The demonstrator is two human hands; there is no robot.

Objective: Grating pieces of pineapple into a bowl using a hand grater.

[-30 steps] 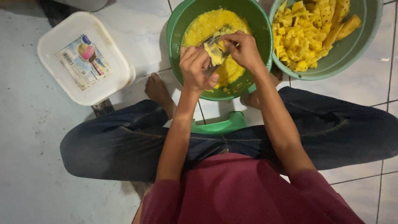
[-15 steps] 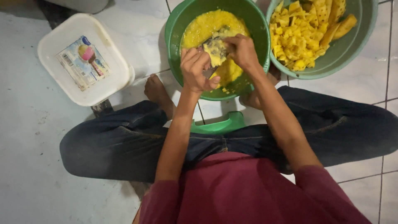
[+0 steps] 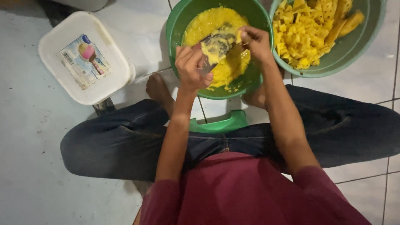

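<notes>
Grater (image 3: 213, 49): one, flat metal blade coated in yellow pulp, held tilted over the near green bowl (image 3: 179, 25). Clamped at its lower end by the left hand (image 3: 192, 68), fingers curled tight around the grip. Pressed against its upper face by the right hand (image 3: 255, 41), fingertips pinched on one small yellow chunk (image 3: 239, 35); exact contact under the fingers not discernible.

Near field: one maroon shirt, soft fabric; one pair of dark denim trousers, legs folded outward on the floor. One low green plastic stool (image 3: 221, 124), smooth, seen between the knees. Two bare feet, one on each side of the near bowl's base.

Middle field: two round green plastic bowls, side by side and almost touching. Near bowl filled with wet, grainy, bright yellow pulp (image 3: 208, 21). Second bowl (image 3: 358, 46), to the right, loaded with many dry-cut yellow chunks (image 3: 308, 33), cubes and longer wedges, too numerous to count.

Left side: one white rectangular plastic tub (image 3: 83, 58), rounded corners, lid shut, one paper label on top. Well apart from both bowls.

Floor (image 3: 29, 158): pale glazed tiles, thin dark grout lines.
</notes>
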